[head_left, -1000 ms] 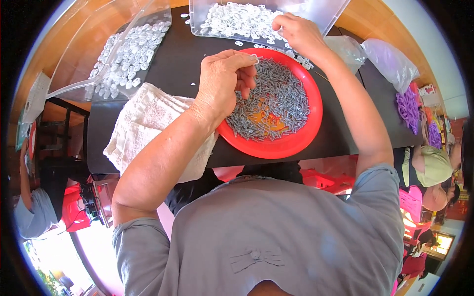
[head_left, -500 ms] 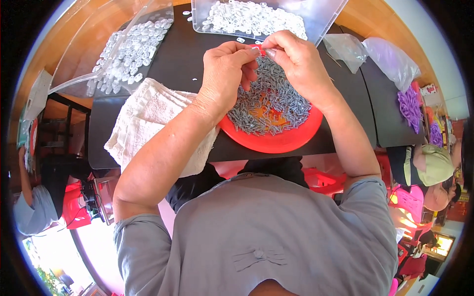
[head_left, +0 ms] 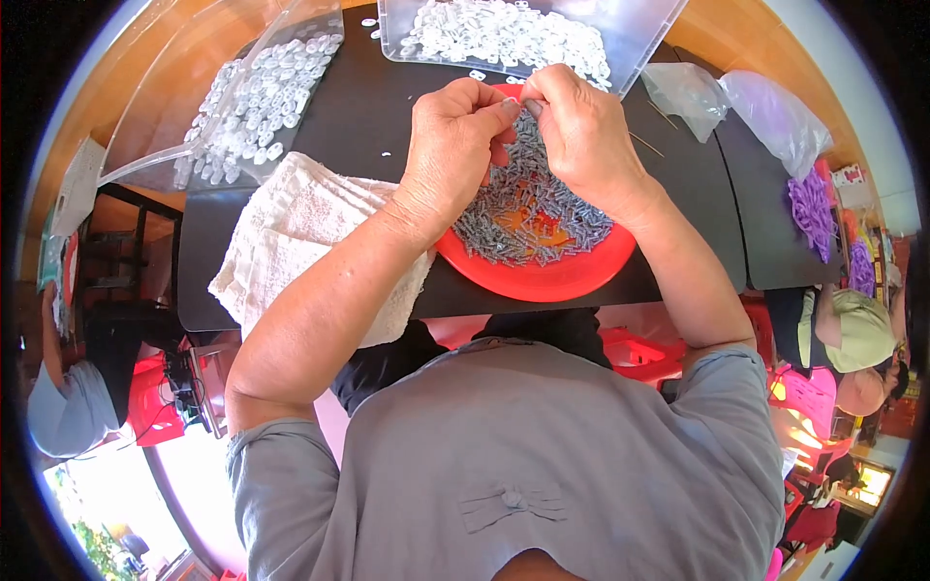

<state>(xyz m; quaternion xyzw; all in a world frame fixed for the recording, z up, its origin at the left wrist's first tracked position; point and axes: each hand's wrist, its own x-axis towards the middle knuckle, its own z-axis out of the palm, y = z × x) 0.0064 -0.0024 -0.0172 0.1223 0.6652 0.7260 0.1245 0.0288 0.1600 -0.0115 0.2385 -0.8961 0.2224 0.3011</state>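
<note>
My left hand is closed in a pinch over the far side of a red plastic basin. A small pale bit shows at its fingertips, likely a white plastic piece, mostly hidden. Close beside it, my right hand pinches thumb against forefinger; whatever it holds is too small to make out. Beneath both hands, the basin holds a heap of small grey screw-like pieces, with its orange-lit bottom showing in the middle.
A clear box of white two-holed pieces stands beyond the basin. Another clear container with similar pieces is at left. A white towel lies by my left forearm. Clear plastic bags and purple strands are at right.
Both hands stay together above the basin and have shifted slightly; my right fingers have curled more. The whole view has moved a little, so the table sits slightly further right.
</note>
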